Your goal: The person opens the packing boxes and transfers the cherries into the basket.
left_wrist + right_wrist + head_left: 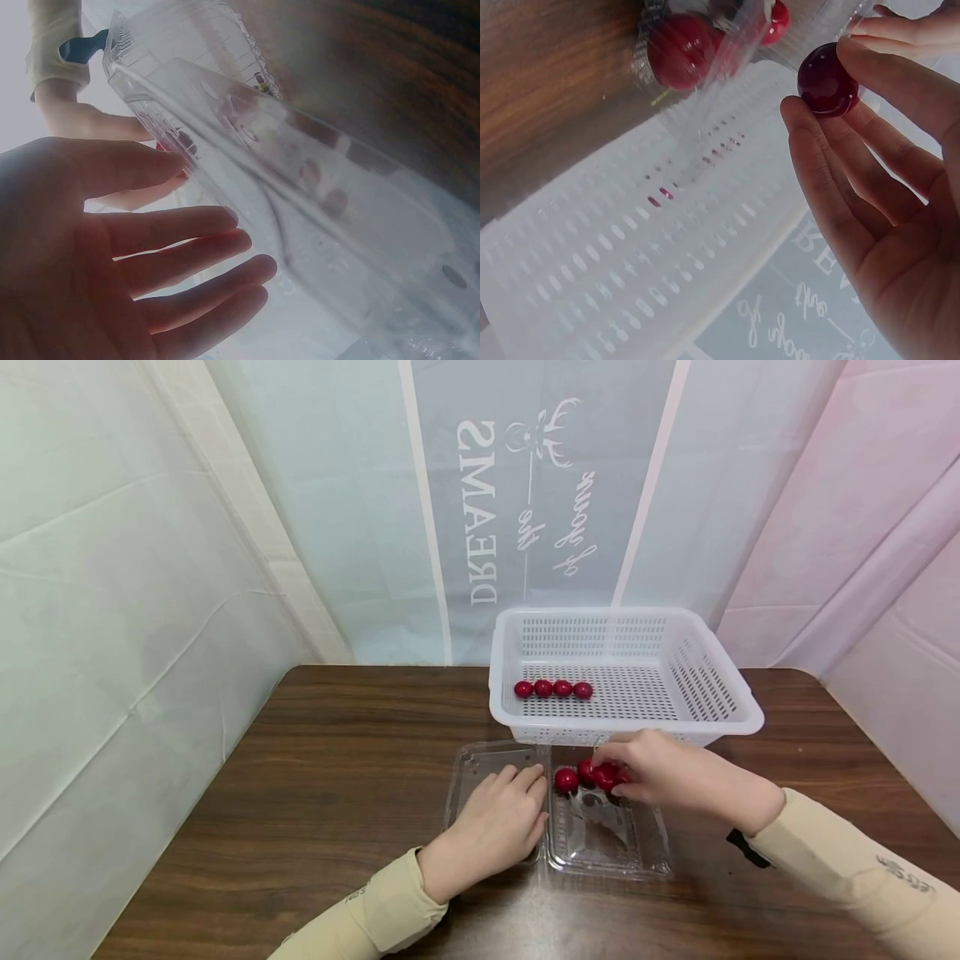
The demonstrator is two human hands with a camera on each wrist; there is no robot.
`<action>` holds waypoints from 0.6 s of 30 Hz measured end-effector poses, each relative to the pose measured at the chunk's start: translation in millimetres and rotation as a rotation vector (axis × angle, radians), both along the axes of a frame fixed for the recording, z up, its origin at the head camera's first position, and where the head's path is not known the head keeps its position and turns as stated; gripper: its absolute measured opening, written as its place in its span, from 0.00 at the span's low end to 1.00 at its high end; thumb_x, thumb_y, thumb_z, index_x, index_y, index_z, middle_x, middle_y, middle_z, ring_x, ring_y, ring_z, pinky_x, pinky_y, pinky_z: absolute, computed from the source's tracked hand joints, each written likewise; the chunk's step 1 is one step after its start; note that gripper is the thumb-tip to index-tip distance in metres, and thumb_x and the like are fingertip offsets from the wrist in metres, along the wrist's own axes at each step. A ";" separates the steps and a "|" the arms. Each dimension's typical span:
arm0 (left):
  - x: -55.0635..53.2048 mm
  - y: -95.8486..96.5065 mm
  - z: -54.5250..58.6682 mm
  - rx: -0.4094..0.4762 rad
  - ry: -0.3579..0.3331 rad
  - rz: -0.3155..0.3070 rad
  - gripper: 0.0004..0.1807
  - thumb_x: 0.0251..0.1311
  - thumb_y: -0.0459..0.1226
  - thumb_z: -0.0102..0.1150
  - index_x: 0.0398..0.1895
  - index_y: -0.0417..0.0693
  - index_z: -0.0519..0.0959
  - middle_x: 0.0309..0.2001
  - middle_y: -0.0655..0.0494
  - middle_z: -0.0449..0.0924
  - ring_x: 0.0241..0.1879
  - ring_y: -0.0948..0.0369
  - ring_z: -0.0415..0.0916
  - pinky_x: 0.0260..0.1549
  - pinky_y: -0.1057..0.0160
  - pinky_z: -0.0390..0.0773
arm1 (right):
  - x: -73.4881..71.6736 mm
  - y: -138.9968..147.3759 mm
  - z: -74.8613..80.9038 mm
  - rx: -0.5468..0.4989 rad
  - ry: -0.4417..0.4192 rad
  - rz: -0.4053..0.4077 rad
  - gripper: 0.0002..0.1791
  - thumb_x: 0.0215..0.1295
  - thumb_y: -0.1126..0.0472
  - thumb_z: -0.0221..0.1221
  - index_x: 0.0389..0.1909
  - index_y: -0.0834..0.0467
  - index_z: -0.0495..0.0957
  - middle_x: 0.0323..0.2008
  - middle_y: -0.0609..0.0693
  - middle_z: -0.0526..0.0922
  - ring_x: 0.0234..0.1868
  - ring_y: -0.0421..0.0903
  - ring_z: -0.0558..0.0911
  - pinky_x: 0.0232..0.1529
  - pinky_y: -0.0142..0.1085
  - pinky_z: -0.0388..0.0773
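Observation:
A clear plastic clamshell box [600, 858] lies unfolded on the table, with several red cherries [566, 780] at the far end of its right half. My right hand [651, 770] is over that end, and in the right wrist view its thumb and fingertips pinch a dark red cherry [827, 80]. More cherries [681, 51] show behind the clear plastic there. On the left half, the lid [468, 768], my left hand [495, 820] rests with fingers loosely extended. The left wrist view shows that hand's fingers spread beside the plastic, holding nothing.
Behind the box stands a white perforated basket [630, 727], with several cherries [552, 689] in a row at its left. The brown wooden table [337, 777] carries everything. Pale cloth curtains [375, 527] hang at the back and both sides.

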State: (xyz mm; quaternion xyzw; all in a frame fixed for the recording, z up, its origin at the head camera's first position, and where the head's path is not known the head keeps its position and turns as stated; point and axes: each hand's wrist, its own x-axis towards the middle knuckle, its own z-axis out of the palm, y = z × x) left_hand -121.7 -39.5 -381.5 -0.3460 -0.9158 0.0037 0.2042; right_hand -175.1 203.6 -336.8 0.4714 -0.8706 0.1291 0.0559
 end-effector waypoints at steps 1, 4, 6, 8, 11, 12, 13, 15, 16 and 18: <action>-0.1 0.2 -0.1 0.000 0.000 -0.001 0.17 0.56 0.45 0.60 0.44 0.45 0.80 0.53 0.51 0.79 0.42 0.57 0.77 0.34 0.62 0.77 | 0.0 0.7 1.1 -0.005 0.005 0.002 0.17 0.42 0.66 0.72 0.36 0.54 0.81 0.30 0.42 0.81 0.30 0.35 0.78 0.30 0.29 0.77; -0.4 0.2 -0.3 0.002 0.000 -0.003 0.17 0.55 0.45 0.60 0.44 0.45 0.80 0.53 0.51 0.79 0.42 0.57 0.77 0.34 0.62 0.77 | 0.9 2.2 5.9 -0.006 0.002 -0.006 0.17 0.43 0.66 0.72 0.35 0.53 0.80 0.29 0.40 0.80 0.29 0.33 0.76 0.29 0.28 0.75; -0.5 0.5 -0.5 0.002 -0.001 -0.004 0.17 0.56 0.45 0.60 0.44 0.45 0.80 0.53 0.51 0.79 0.42 0.57 0.77 0.34 0.62 0.77 | 1.6 3.0 9.3 0.005 -0.004 -0.028 0.16 0.43 0.66 0.72 0.35 0.52 0.80 0.29 0.40 0.79 0.28 0.32 0.75 0.28 0.27 0.75; -0.6 0.5 -0.4 0.000 -0.001 -0.003 0.17 0.56 0.45 0.60 0.44 0.45 0.80 0.53 0.51 0.79 0.42 0.57 0.77 0.34 0.62 0.77 | 2.4 3.5 12.9 0.022 -0.016 -0.046 0.16 0.44 0.66 0.71 0.36 0.52 0.80 0.29 0.40 0.79 0.28 0.32 0.75 0.28 0.28 0.75; -0.4 0.7 -0.2 -0.002 -0.003 -0.003 0.17 0.56 0.45 0.60 0.45 0.45 0.80 0.53 0.51 0.79 0.42 0.57 0.77 0.34 0.62 0.78 | 3.4 4.1 17.5 0.043 -0.022 -0.064 0.16 0.44 0.66 0.70 0.37 0.52 0.80 0.29 0.40 0.79 0.28 0.33 0.76 0.28 0.28 0.75; -0.2 0.7 -0.1 -0.002 -0.003 -0.003 0.17 0.56 0.45 0.60 0.45 0.45 0.80 0.53 0.51 0.79 0.42 0.57 0.77 0.34 0.62 0.78 | 3.8 4.3 19.1 0.047 -0.022 -0.065 0.16 0.45 0.67 0.70 0.37 0.53 0.80 0.30 0.41 0.79 0.28 0.34 0.76 0.28 0.28 0.75; -0.2 0.7 -0.2 -0.002 -0.002 -0.003 0.17 0.56 0.45 0.60 0.45 0.45 0.80 0.53 0.51 0.79 0.41 0.57 0.77 0.34 0.62 0.78 | 4.3 4.5 20.6 0.049 -0.022 -0.066 0.17 0.45 0.67 0.70 0.38 0.53 0.80 0.30 0.41 0.80 0.28 0.34 0.76 0.28 0.29 0.75; 0.0 0.6 -0.1 -0.001 -0.003 -0.003 0.17 0.56 0.45 0.60 0.45 0.45 0.80 0.53 0.51 0.79 0.41 0.57 0.77 0.33 0.62 0.77 | 5.4 5.0 23.2 0.053 -0.016 -0.071 0.17 0.45 0.67 0.70 0.38 0.53 0.80 0.31 0.41 0.80 0.28 0.35 0.78 0.28 0.29 0.76; -0.1 0.6 -0.3 -0.002 -0.003 -0.003 0.17 0.56 0.45 0.59 0.45 0.45 0.80 0.53 0.51 0.79 0.41 0.57 0.77 0.33 0.62 0.77 | 6.0 5.2 24.2 0.054 -0.012 -0.073 0.18 0.44 0.67 0.70 0.39 0.53 0.80 0.31 0.41 0.80 0.28 0.36 0.78 0.28 0.29 0.77; -0.3 0.5 -0.4 -0.003 -0.008 0.000 0.17 0.56 0.45 0.59 0.45 0.45 0.80 0.53 0.52 0.79 0.41 0.57 0.77 0.33 0.62 0.77 | 7.1 5.4 25.6 0.048 -0.003 -0.068 0.18 0.44 0.66 0.71 0.39 0.53 0.80 0.31 0.42 0.81 0.29 0.37 0.80 0.29 0.30 0.77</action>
